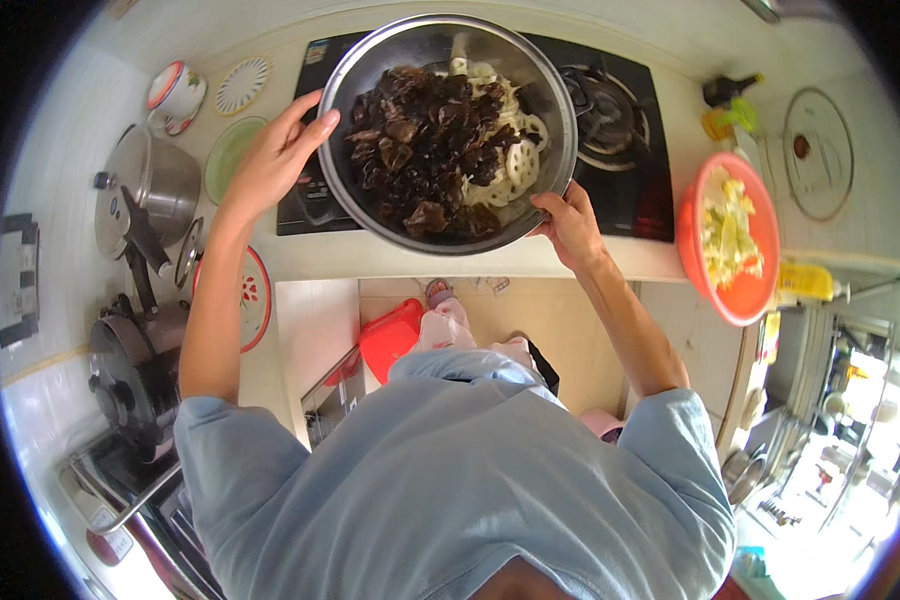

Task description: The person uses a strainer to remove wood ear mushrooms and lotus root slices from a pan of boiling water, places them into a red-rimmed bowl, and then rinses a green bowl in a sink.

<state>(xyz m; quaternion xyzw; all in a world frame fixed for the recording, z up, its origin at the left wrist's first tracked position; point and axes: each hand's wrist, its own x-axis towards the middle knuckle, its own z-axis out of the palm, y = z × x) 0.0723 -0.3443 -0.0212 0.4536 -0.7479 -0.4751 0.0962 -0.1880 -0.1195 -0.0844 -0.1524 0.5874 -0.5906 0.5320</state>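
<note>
A wide stainless-steel basin (555, 172) is between my two hands, over the black glass gas hob (292, 217). Dark wood ear fungus (420, 142) fills its left and middle. To the right in it are lotus root slices (523, 163) and pale shreds that look like noodles or sprouts. My left hand (289, 146) grips the left rim, thumb on top. At the lower right, my right hand (570, 225) holds the rim with the thumb over the edge. Whether the basin rests on the left burner or is lifted cannot be told, since it hides that burner.
A pink plastic basin (690, 217) with chopped cabbage stands at the right counter edge. Near my left arm are a green bowl (221, 161), a steel pressure cooker (172, 180), a red-rimmed enamel plate (259, 315) and a dark pan (135, 360). A glass lid (817, 180) leans on the right.
</note>
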